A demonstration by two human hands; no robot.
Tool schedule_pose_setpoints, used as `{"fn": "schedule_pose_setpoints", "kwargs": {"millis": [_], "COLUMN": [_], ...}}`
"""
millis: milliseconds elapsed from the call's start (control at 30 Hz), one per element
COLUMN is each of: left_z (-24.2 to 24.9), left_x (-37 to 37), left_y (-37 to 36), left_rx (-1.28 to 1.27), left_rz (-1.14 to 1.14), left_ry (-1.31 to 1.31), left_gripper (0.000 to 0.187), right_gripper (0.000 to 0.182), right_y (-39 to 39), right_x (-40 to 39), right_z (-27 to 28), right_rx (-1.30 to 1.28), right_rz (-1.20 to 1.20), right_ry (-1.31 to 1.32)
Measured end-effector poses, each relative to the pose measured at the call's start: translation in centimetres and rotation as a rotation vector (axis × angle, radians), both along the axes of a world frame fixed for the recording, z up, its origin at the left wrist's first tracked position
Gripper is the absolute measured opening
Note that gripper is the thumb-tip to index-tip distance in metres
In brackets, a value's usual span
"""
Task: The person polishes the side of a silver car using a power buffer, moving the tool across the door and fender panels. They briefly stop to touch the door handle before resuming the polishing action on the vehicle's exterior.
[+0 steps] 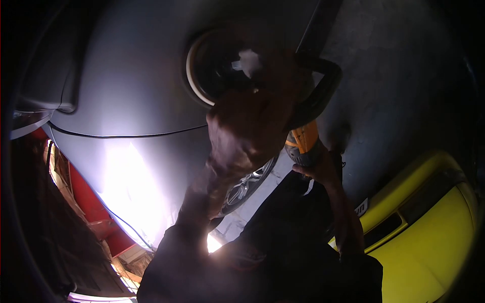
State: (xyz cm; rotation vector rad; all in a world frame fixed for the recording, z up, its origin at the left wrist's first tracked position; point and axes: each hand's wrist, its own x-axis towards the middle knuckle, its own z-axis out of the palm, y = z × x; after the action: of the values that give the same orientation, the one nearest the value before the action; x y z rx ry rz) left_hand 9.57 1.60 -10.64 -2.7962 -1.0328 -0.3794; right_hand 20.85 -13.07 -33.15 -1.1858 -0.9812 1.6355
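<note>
Head view: the power tool, orange and black, sits at centre to right of centre, its round pad up at top centre against the grey panel. Left hand, mid-frame, is closed over the front of the tool; its fingers curl away into shadow, so I cannot tell how tightly each one grips. Right hand, right of centre and lower, is wrapped round the rear of the tool body with no gap that I can see, thumb towards the left. A thick black hose bends down from the upper right and runs close by the tool. Pad is partly hidden and blurred; from here I cannot confirm that its whole face touches the panel. My judgement on technique: hold the pad level, with light, even pressure from the left hand while the right steers, since a tilt would load one edge. I would also hold the hose clear of the panel and ease off near the dark seam at left of centre, where a pad edge could catch. Glare at lower left washes out the surface, so I would judge the finish there from another angle. Yellow bodywork fills the lower right.
</note>
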Motion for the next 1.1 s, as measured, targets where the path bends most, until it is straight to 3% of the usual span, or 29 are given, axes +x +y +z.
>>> {"fn": "schedule_pose_setpoints", "kwargs": {"millis": [67,267,433,533,633,800,833,933,1000,1067,1100], "left_z": [0.5,0.1,-1.1,-2.2,-3.9,-4.0,-4.2,-3.1,-1.7,-0.6,-0.2], "left_x": [-1.3,-3.1,-3.0,-1.7,0.5,0.2,-0.7,-2.9,-4.5,-6.4,-7.2], "left_y": [-3.2,-9.7,-8.9,-5.9,-3.5,-3.2,-3.9,-6.6,-9.2,-11.6,-12.5], "left_rx": [-0.04,-0.208,-0.321,-0.256,-0.193,-0.208,-0.199,-0.265,-0.323,-0.393,-0.431], "left_rz": [0.024,0.128,0.073,-0.006,-0.017,-0.051,-0.062,-0.057,-0.029,0.004,0.015], "left_ry": [0.055,0.125,0.149,0.054,-0.014,-0.031,-0.044,0.002,0.062,0.116,0.142], "left_gripper": [0.018,0.019,0.017,0.014,0.012,0.019,0.018,0.017,0.017,0.017,0.017], "right_gripper": [0.089,0.085,0.082,0.08,0.07,0.066,0.067,0.07,0.073,0.078,0.078], "right_y": [-2.7,-9.4,-10.4,-8.9,-5.9,-5.4,-6.2,-9.3,-12.0,-14.8,-15.8], "right_x": [-1.3,-3.9,-4.7,-4.7,-3.6,-3.8,-4.1,-6.2,-8.2,-10.1,-11.2], "right_z": [-0.3,0.1,-1.0,-3.2,-6.3,-6.5,-6.4,-5.9,-5.1,-4.4,-4.6], "right_rx": [-0.107,-0.317,-0.357,-0.301,-0.079,-0.13,-0.152,0.122,0.075,-0.305,-0.201], "right_rz": [0.079,0.198,0.173,0.082,-0.009,-0.085,-0.054,0.074,0.177,0.256,0.276], "right_ry": [0.116,0.309,0.349,0.348,0.338,0.315,0.26,-0.026,0.122,0.666,0.609]}}
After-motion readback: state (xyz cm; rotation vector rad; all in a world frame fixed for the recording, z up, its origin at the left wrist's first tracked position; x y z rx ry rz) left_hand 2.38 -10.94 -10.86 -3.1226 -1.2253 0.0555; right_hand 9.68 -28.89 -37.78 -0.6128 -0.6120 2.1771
